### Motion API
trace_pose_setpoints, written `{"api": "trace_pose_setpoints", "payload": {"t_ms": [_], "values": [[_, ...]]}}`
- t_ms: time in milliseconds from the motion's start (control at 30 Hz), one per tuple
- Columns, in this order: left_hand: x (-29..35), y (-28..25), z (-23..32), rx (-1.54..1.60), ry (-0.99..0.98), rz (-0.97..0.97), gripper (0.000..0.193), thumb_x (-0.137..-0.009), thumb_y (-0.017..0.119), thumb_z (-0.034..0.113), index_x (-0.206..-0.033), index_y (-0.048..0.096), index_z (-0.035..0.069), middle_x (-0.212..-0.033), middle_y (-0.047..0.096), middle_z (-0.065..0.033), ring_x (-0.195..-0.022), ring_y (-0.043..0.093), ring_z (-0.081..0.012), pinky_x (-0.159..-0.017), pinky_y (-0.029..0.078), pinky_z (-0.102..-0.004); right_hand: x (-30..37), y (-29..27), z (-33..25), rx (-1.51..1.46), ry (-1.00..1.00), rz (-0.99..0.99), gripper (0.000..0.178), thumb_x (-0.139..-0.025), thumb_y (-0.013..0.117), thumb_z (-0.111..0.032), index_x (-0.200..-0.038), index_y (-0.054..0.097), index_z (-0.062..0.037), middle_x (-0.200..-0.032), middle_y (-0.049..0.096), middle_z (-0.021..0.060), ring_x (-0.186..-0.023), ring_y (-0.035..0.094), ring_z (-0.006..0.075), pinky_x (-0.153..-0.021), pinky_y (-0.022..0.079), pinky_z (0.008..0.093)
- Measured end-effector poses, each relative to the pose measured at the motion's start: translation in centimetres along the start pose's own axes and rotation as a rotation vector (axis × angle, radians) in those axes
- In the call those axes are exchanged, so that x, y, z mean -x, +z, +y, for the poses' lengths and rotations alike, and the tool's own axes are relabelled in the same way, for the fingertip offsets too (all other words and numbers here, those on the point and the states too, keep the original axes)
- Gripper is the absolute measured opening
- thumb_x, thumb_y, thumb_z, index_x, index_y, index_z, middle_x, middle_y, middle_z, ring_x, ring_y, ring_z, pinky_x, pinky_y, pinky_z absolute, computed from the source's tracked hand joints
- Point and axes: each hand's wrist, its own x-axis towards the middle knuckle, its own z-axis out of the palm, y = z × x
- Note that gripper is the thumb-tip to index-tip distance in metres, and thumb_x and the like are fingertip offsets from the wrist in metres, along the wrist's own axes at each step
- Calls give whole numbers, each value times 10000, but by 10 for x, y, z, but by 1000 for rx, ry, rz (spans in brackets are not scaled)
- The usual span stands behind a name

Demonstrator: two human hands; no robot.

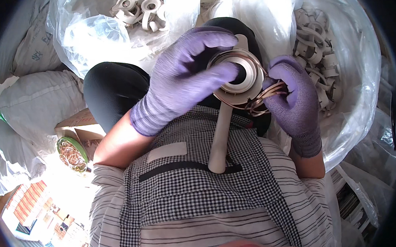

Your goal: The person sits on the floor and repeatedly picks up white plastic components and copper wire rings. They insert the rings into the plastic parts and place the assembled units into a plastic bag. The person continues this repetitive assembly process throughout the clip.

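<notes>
A round beige plastic part (252, 71) with a stepped white ring and dark centre hole is in front of my lap. Its long pale handle (219, 144) slants down over the checked apron. My left hand (182, 73), in a purple knit glove, curls round the left side of the part; its thumb crosses the front by the hole, slightly blurred. Thin copper-coloured metal circles the part's rim. My right hand (293, 94), gloved alike, pinches several copper-coloured rings (268, 96) close to the part's right edge.
At the right stands a large clear plastic bag (359, 79) with many beige plastic parts (317, 50). Similar looped parts (145, 7) lie in another bag at the top. A green-rimmed round container (72, 154) of copper-coloured rings sits at the left, by a cardboard box (77, 123) and grey sacks (40, 102).
</notes>
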Motion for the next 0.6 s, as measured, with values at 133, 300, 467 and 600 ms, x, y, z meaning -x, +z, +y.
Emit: {"api": "trace_pose_setpoints", "payload": {"t_ms": [133, 300, 467, 600], "values": [[-4, 5, 4, -552, 118, 20, 328, -913, 724, 56, -1221, 657, -37, -1173, 672, -167, -1104, 668, -244, -954, 536, -318, -12, 5, -3, -137, -22, 36, 276, -837, 646, -13, -1095, 601, 73, -1106, 627, 175, -1007, 619, 238, -919, 492, 331], [3, 11, -6, -489, 85, 191, 229, -916, 704, 19, -1140, 686, -24, -1152, 677, -148, -1034, 693, -208, -893, 570, -320, -17, 32, 9, -101, -143, 207, 254, -863, 717, -75, -1070, 619, 34, -1024, 624, 159, -896, 660, 262, -819, 538, 351], [0, 11, -2, -728, 118, 169, 239, -873, 778, 111, -1094, 714, 49, -1101, 686, -108, -957, 704, -219, -815, 578, -314, 7, 54, 36, -219, -62, 307, 355, -891, 711, -101, -1208, 598, 11, -1124, 635, 158, -991, 666, 264, -875, 534, 356], [4, 8, -6, -683, 108, 184, 204, -881, 767, 110, -1066, 707, 48, -1068, 693, -102, -950, 700, -219, -815, 577, -316, 11, 51, 21, -205, 35, 242, 368, -911, 707, -119, -1239, 589, -2, -1152, 640, 161, -1015, 666, 271, -891, 529, 357]]}}
